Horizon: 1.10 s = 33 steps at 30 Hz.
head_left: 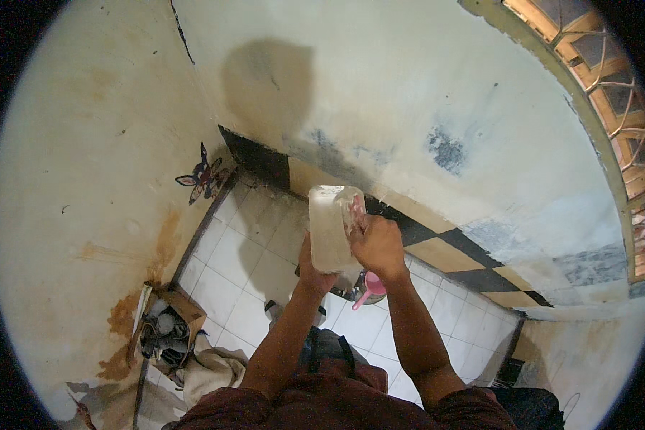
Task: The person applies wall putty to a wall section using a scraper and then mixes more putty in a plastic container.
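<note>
A translucent, box-shaped plastic container [330, 233] with rounded corners is held up in front of me, well above the floor. My left hand [314, 265] is closed around its lower left side and supports it from beneath. On the right side, my right hand [381, 244] grips it, with the fingers partly hidden; reddish finger shapes show at or through the wall. Whether anything is inside cannot be made out. Below the container, a pink plastic dipper [371, 285] with a handle rests at a round vessel, partly covered by my right hand and arm.
White tiles [226, 287] cover the floor, bordered by a wall with black and tan tiles [437, 258]. At the lower left stand a cardboard box [186, 312] of dark items and a beige cloth [211, 369]. A lattice window [609, 86] is at upper right.
</note>
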Each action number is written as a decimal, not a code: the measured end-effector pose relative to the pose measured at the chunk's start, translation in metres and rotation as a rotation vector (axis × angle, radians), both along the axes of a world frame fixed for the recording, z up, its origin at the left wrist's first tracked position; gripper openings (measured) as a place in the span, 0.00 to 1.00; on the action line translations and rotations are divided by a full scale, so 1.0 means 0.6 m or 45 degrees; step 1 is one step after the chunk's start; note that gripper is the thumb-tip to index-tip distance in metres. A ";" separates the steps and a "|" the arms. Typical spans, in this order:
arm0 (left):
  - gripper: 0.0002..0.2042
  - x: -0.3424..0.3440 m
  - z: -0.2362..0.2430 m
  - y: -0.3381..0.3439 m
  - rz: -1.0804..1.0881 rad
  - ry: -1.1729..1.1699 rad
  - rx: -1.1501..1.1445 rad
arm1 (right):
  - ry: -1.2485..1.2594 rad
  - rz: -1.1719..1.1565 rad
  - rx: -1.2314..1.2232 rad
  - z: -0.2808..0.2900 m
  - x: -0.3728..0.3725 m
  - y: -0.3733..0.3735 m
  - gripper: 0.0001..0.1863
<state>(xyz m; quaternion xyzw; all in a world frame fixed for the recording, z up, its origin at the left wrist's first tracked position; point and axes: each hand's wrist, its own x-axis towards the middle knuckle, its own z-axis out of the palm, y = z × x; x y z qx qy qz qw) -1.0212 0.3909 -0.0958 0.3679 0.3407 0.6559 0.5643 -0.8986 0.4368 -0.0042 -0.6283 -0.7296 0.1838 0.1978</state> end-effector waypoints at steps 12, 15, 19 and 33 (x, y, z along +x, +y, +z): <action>0.29 -0.064 0.009 -0.001 -0.284 -0.963 -0.449 | -0.047 -0.032 0.042 0.045 -0.059 0.000 0.12; 0.30 -0.099 0.027 -0.012 -0.215 -0.553 -0.093 | -0.073 0.046 0.076 0.046 -0.094 -0.004 0.15; 0.31 -0.165 0.056 -0.007 -0.307 -0.555 -0.140 | -0.033 0.087 -0.122 0.077 -0.169 -0.006 0.17; 0.30 -0.392 0.088 0.063 -0.535 -0.646 -0.284 | -0.013 -0.068 0.034 0.074 -0.368 0.038 0.19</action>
